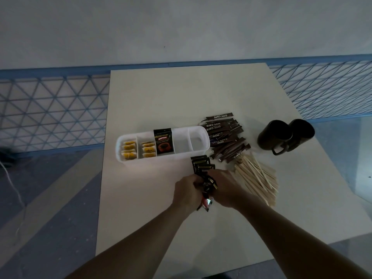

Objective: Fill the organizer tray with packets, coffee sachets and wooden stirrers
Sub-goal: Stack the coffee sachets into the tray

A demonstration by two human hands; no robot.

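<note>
the left hand (186,191) and the right hand (222,187) meet over the near middle of the counter (181,97), fingers of both curled tight round one bundle of dark coffee sachets (201,167); its top ends fan out above the knuckles and its lower ends poke out between the wrists

the white organizer tray (118,148) lies crosswise just beyond the bundle, near it but apart. its two left compartments hold yellow packets (128,150), stacked in rows, and the next compartment holds an upright kopiko sachet (163,143) leaning on the divider

a loose heap of brown sugar sticks (225,135) lies right of the tray, its near edge touching or almost touching the tray's right end; which, i cannot tell. in front of that heap the wooden stirrers (255,178) lie in a rough sheaf just beside the right hand, their far tips running into the sugar sticks. two dark mugs (285,135) sit side by side further right, touching each other, well apart from the hands, one handle facing the near side. nothing lies between the bundle and the tray's front wall

the counter is a pale cream board, matt and dimly lit. it rests on a blue frame with triangular wire mesh (52,109) showing at both sides. behind it is a plain pale wall (181,27). lower left there is grey floor (50,198) with lighter stripes, crossed by a thin white cable (15,190)
</note>
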